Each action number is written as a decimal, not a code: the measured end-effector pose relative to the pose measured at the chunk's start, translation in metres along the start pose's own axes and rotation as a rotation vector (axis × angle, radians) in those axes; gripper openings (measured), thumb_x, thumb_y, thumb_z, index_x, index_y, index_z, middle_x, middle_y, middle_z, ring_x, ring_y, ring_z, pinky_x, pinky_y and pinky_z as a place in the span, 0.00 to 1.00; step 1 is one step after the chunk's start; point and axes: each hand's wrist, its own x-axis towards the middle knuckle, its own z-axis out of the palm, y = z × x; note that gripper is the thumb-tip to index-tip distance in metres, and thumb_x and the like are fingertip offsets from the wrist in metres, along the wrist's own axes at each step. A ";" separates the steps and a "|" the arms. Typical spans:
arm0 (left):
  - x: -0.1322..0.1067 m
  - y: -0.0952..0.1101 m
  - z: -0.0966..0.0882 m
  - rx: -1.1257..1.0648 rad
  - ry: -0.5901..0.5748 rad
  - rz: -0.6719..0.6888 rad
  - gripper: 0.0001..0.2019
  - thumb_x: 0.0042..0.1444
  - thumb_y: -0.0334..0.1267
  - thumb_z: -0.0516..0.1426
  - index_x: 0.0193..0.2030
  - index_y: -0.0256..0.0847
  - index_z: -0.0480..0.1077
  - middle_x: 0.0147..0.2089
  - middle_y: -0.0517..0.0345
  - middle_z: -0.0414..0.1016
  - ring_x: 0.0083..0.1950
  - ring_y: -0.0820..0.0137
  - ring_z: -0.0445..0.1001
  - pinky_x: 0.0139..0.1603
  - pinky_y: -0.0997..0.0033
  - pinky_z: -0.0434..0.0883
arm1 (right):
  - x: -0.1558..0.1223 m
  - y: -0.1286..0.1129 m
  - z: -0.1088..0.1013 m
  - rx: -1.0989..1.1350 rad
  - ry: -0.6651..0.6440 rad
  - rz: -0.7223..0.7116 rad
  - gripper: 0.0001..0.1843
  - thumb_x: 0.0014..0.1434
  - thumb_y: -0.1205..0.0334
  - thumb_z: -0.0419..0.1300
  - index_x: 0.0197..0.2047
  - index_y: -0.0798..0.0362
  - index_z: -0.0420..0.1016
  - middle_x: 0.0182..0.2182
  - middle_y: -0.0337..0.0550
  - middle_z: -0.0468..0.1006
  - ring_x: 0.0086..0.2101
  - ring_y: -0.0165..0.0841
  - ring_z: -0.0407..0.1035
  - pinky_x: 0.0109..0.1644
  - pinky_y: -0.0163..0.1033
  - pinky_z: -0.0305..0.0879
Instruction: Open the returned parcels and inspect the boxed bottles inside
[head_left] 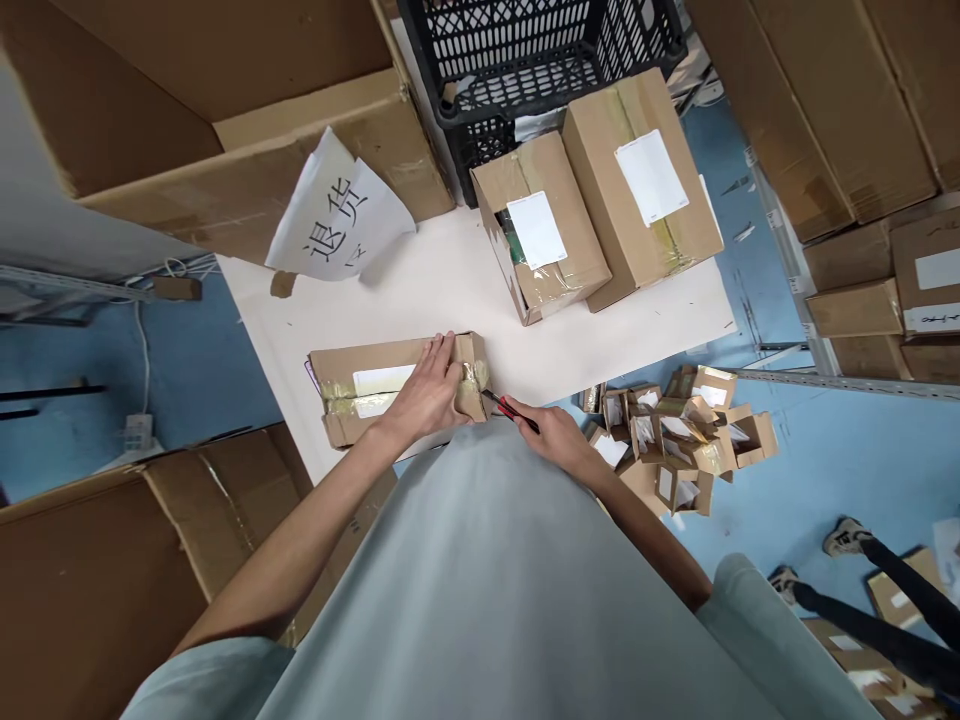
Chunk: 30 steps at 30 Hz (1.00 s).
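A long taped cardboard box (341,367) with a white label lies on the white table near my body. My left hand (429,390) rests on its right part, fingers stretched out over the top. In my right hand (553,435) is a red and black utility knife (517,411), its tip touching or very close to the box's right end. My fingers wrap round the knife's handle. The label is partly hidden under my left hand.
Two labelled cartons (540,225) stand at the table's (442,270) back right, before a black plastic crate (517,100). A large open carton (262,160) bears a paper sign (341,220). Opened boxes (675,430) pile on the floor; another person's legs (862,610) show at right.
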 end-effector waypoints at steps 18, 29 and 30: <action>0.025 0.021 -0.003 -0.139 0.177 -0.097 0.46 0.56 0.62 0.73 0.70 0.35 0.64 0.87 0.21 0.42 0.89 0.33 0.38 0.85 0.25 0.50 | 0.052 0.028 -0.004 0.383 0.287 0.111 0.37 0.79 0.46 0.53 0.85 0.48 0.58 0.46 0.42 0.90 0.38 0.38 0.84 0.54 0.43 0.80; -0.110 -0.123 -0.014 -0.456 0.534 -0.577 0.22 0.65 0.54 0.60 0.59 0.45 0.80 0.62 0.45 0.84 0.59 0.50 0.85 0.67 0.45 0.80 | 0.062 0.000 0.022 0.176 0.352 0.160 0.46 0.74 0.54 0.59 0.87 0.54 0.46 0.50 0.48 0.89 0.44 0.40 0.84 0.56 0.45 0.79; -0.111 -0.126 -0.011 -0.488 0.553 -0.595 0.21 0.64 0.52 0.60 0.58 0.45 0.80 0.60 0.46 0.84 0.55 0.53 0.86 0.64 0.49 0.82 | 0.064 -0.004 0.021 0.147 0.375 0.154 0.46 0.74 0.54 0.57 0.87 0.55 0.44 0.51 0.49 0.89 0.45 0.41 0.84 0.56 0.45 0.79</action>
